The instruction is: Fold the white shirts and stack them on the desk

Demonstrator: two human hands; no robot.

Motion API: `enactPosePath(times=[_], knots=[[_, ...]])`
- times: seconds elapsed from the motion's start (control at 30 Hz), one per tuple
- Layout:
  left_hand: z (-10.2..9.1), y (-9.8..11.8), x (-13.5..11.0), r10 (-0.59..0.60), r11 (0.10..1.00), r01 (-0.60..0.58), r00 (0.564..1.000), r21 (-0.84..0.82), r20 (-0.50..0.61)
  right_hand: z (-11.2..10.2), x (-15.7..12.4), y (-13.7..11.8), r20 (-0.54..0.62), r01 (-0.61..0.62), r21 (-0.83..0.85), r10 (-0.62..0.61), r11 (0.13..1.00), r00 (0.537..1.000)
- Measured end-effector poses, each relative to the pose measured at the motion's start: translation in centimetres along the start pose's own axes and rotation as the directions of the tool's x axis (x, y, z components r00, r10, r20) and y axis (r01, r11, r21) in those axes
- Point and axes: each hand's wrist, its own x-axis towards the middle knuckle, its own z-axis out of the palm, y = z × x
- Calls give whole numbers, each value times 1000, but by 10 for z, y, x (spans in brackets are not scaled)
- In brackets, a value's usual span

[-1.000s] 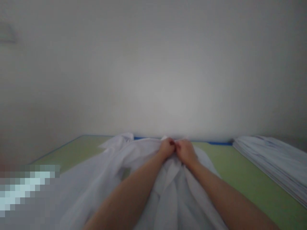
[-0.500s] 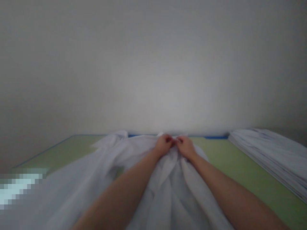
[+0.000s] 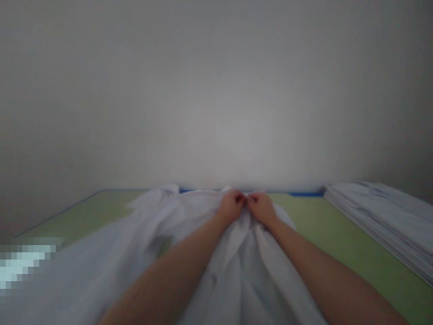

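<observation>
Both my arms reach forward over a large, loosely crumpled white cloth (image 3: 189, 210). My left hand (image 3: 232, 205) is closed in a pinch on the cloth near the far edge of the table. Right beside it, my right hand (image 3: 261, 207) pinches the same cloth, with the fingertips of both hands almost meeting. Folds hang down from the pinched place toward me, between my forearms. The picture is dim and blurred, so the kind of cloth article and the exact spot under the fingertips cannot be made out.
The cloth lies on a green tabletop (image 3: 324, 230) with a blue edge (image 3: 306, 194). At the right is a stack of flat white cloths (image 3: 385, 212). A plain grey wall (image 3: 216, 90) rises behind the table. A pixelated pale patch covers the lower left corner.
Almost nothing differs. My hands keep their pinch on the cloth in the same place, and the view has shifted very slightly.
</observation>
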Motion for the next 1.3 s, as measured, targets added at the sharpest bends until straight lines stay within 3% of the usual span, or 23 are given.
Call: enactPosePath(times=[0.2, 0.43, 0.73, 0.9, 1.1, 1.3], knots=[[-4, 5, -1, 37, 999, -37, 999, 3, 26, 1, -1, -2, 27, -8, -51, 9, 999, 1000], [-9, 10, -1, 40, 999, -40, 999, 34, -20, -5, 0, -2, 68, 24, 165, -36, 986, 997], [-14, 20, -4, 146, 986, -146, 989, 76, 8, -8, 0, -2, 53, -67, 226, 56, 972, 997], [-14, 20, -3, 137, 988, -138, 990, 73, 26, -9, -2, -1, 25, -80, 249, 76, 965, 997], [-10, 21, -3, 95, 993, -96, 995, -64, -9, -8, -1, 1, -17, -82, 275, 90, 958, 996], [0, 23, -4, -61, 955, 53, 998, -291, -21, -8, -1, 0, -42, -55, 276, 69, 959, 997]])
